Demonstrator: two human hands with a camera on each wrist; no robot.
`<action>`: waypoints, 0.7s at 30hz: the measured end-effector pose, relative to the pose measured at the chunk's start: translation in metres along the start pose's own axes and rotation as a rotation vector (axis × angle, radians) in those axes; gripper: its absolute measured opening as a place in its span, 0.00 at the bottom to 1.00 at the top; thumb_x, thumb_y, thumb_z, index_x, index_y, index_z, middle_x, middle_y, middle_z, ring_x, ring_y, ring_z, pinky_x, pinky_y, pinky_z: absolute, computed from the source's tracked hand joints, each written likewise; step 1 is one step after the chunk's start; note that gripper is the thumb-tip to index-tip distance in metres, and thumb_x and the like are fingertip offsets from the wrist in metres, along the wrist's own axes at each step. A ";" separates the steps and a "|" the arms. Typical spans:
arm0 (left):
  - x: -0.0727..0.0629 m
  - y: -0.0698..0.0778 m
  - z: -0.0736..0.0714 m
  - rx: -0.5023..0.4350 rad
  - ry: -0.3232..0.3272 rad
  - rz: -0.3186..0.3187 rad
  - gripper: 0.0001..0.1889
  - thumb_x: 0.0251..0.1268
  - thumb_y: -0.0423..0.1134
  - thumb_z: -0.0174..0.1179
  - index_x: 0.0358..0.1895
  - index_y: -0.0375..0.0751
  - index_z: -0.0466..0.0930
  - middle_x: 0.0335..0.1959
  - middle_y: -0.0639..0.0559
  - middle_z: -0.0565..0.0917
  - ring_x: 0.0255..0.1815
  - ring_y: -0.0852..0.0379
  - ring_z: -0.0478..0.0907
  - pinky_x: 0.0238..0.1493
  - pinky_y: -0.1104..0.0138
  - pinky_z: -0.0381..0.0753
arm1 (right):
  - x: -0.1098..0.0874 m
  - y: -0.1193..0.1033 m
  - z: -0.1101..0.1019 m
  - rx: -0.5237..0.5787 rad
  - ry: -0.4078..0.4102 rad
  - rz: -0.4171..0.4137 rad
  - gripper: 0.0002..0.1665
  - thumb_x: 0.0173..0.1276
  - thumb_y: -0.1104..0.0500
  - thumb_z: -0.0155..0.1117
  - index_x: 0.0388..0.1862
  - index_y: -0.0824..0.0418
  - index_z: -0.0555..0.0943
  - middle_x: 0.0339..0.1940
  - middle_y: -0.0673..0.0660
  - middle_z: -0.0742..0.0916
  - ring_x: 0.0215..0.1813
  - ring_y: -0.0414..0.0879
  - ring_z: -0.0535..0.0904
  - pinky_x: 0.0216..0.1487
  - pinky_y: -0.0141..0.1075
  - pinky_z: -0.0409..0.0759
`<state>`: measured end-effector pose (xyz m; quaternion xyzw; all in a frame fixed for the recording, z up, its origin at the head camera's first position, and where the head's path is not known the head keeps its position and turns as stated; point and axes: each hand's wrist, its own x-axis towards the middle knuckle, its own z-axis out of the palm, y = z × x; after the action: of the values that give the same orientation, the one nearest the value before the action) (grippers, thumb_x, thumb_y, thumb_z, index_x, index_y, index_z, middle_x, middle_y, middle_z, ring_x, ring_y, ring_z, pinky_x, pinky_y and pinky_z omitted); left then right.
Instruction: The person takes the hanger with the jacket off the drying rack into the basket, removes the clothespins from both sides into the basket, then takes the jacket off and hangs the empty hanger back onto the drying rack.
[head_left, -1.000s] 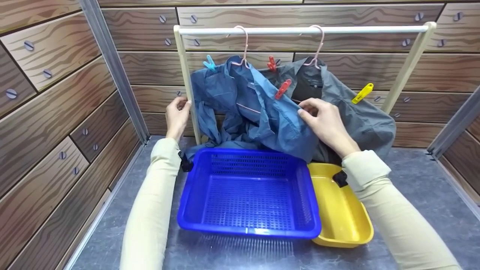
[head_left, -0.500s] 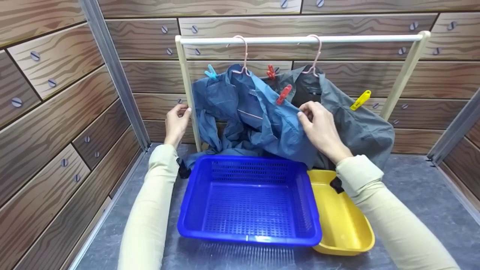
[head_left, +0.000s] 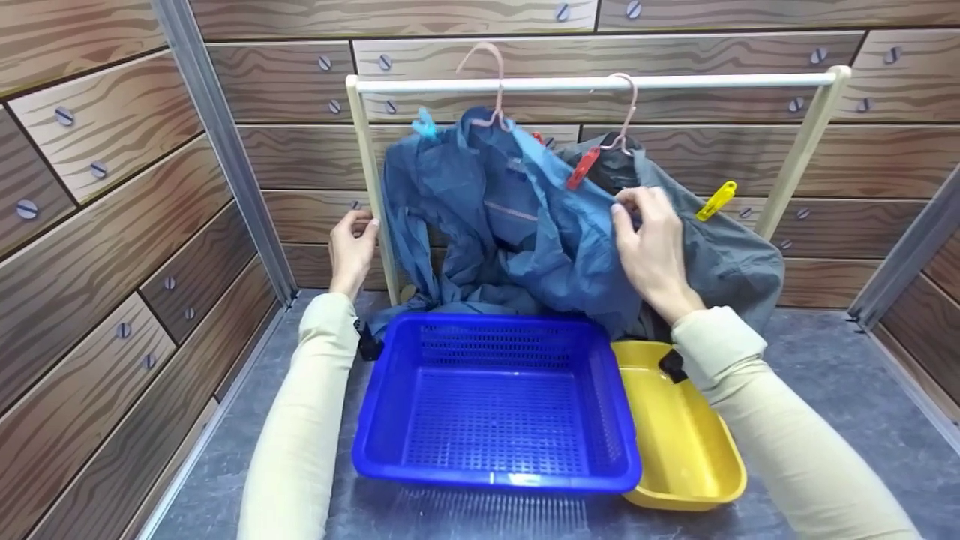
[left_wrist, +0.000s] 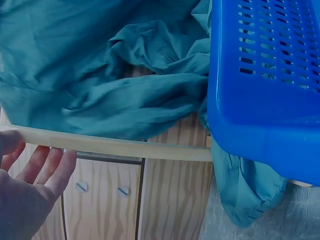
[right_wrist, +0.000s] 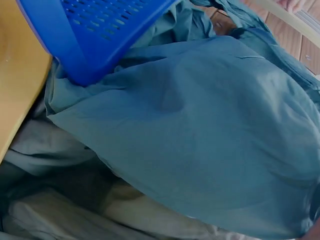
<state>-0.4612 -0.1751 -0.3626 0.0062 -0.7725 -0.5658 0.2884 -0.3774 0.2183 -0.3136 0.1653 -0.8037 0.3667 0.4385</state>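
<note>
A blue shirt hangs on a pink hanger, whose hook stands above the white rail. My right hand pinches the shirt's right shoulder edge between thumb and fingers. At the left, my left hand holds the wooden post of the clothes rack; the left wrist view shows thumb and fingers around the post. A light blue clothespin and a red clothespin are clipped on the shirt's shoulders. The shirt's lower part is bunched behind the basket.
A grey shirt hangs on a second pink hanger at the right, with a yellow clothespin on it. In front stand a blue basket and a yellow tub. Wood-patterned walls close off the back and sides.
My right hand has lifted the blue shirt and its hanger slightly, up and to the right; the hook has risen off the rail. My left hand stays at the post.
</note>
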 end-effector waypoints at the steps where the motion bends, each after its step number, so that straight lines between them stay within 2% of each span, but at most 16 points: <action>1: 0.000 0.000 0.000 0.000 0.000 0.001 0.09 0.69 0.31 0.58 0.48 0.31 0.81 0.42 0.38 0.85 0.42 0.50 0.80 0.38 0.71 0.74 | 0.001 -0.001 -0.002 0.002 0.010 0.002 0.05 0.70 0.65 0.59 0.40 0.65 0.81 0.37 0.59 0.79 0.41 0.49 0.75 0.45 0.40 0.70; 5: -0.001 -0.002 0.001 0.008 0.003 0.010 0.09 0.69 0.32 0.58 0.48 0.32 0.81 0.41 0.38 0.85 0.42 0.50 0.80 0.39 0.69 0.74 | 0.001 -0.002 -0.014 0.010 0.028 0.013 0.06 0.70 0.64 0.59 0.40 0.65 0.81 0.37 0.59 0.80 0.41 0.48 0.75 0.46 0.39 0.70; 9: -0.003 -0.006 0.000 0.047 0.002 0.019 0.09 0.69 0.33 0.58 0.48 0.33 0.82 0.41 0.40 0.85 0.41 0.50 0.81 0.41 0.67 0.74 | -0.011 0.001 -0.025 0.033 0.049 -0.012 0.05 0.69 0.66 0.61 0.40 0.66 0.83 0.37 0.58 0.81 0.41 0.47 0.75 0.47 0.36 0.69; 14: -0.002 -0.008 -0.002 0.083 -0.005 0.023 0.09 0.70 0.33 0.57 0.47 0.34 0.82 0.39 0.41 0.86 0.36 0.51 0.81 0.39 0.67 0.75 | -0.027 0.008 -0.042 0.052 0.077 -0.047 0.05 0.67 0.68 0.62 0.40 0.67 0.83 0.37 0.58 0.82 0.42 0.47 0.75 0.48 0.33 0.69; 21: 0.001 -0.004 -0.003 0.105 -0.025 0.031 0.09 0.71 0.33 0.56 0.48 0.33 0.82 0.41 0.41 0.85 0.39 0.51 0.81 0.40 0.68 0.75 | -0.034 0.020 -0.066 0.062 0.071 -0.086 0.05 0.65 0.69 0.64 0.40 0.68 0.83 0.37 0.58 0.82 0.41 0.42 0.74 0.47 0.29 0.67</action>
<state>-0.4617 -0.1798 -0.3652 0.0023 -0.8046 -0.5200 0.2866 -0.3317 0.2786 -0.3281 0.2000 -0.7680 0.3777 0.4770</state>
